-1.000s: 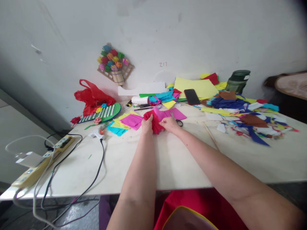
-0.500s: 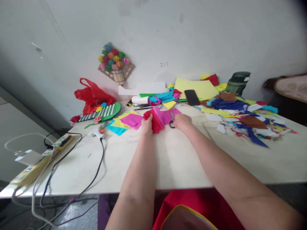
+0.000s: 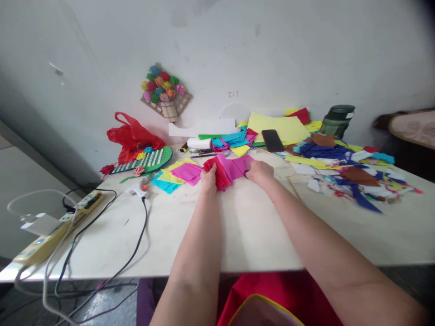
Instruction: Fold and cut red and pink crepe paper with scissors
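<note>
My left hand (image 3: 208,179) is closed on a bundle of red crepe paper (image 3: 220,174), pressing it over the table. Beside the red lies pink crepe paper (image 3: 234,167), running right toward my other hand. My right hand (image 3: 260,173) is closed around scissors (image 3: 245,173); their dark handle loop shows at its fingers, and the blades lie against the pink paper, hard to make out. Left of my left hand are cut magenta sheets (image 3: 187,173), with yellow sheets (image 3: 166,174) and blue sheets (image 3: 166,184) under them.
A glue gun (image 3: 138,188) and a power strip (image 3: 61,231) with cables are at the left. Behind stand a red plastic bag (image 3: 131,136) and a phone (image 3: 272,141). Paper scraps (image 3: 360,176) and a green bottle (image 3: 337,121) occupy the right.
The right hand and scissors have turned slightly at the pink paper's right end; the blades show less than before. The left hand stays on the red paper.
</note>
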